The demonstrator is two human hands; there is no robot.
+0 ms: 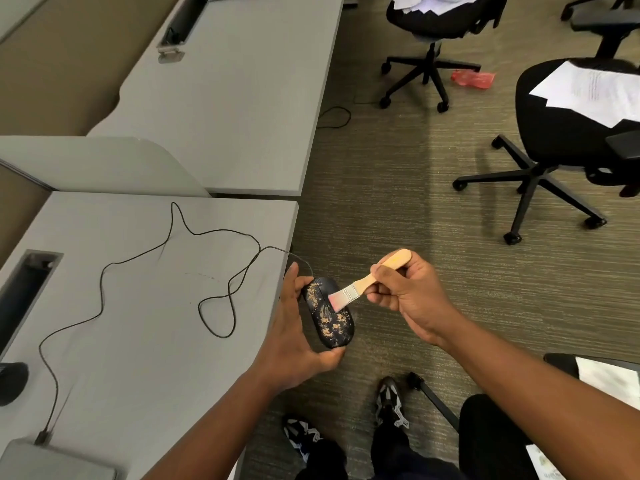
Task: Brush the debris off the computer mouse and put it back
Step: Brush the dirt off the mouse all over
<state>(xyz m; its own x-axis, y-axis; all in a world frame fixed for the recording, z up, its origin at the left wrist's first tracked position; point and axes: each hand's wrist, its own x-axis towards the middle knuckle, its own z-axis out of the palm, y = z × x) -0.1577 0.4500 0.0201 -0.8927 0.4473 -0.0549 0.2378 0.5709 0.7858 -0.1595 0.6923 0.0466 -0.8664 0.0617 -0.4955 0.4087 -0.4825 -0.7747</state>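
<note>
Left hand (pixel 291 341), lower centre: I grip the mouse (pixel 329 311) off the counter (pixel 138 306) edge, so debris (pixel 332 323) falls to the floor. Right hand (pixel 405 296) pinches the brush (pixel 363 284), bristles on the mouse's top. Cord (pixel 173 237) trails left across the counter.

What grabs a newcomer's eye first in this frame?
Centre frame, just off the grey desk's edge, the left hand holds a black computer mouse speckled with tan debris. The right hand grips a wooden-handled flat brush, bristles on the mouse. Its thin black cable loops across the desk.
</note>
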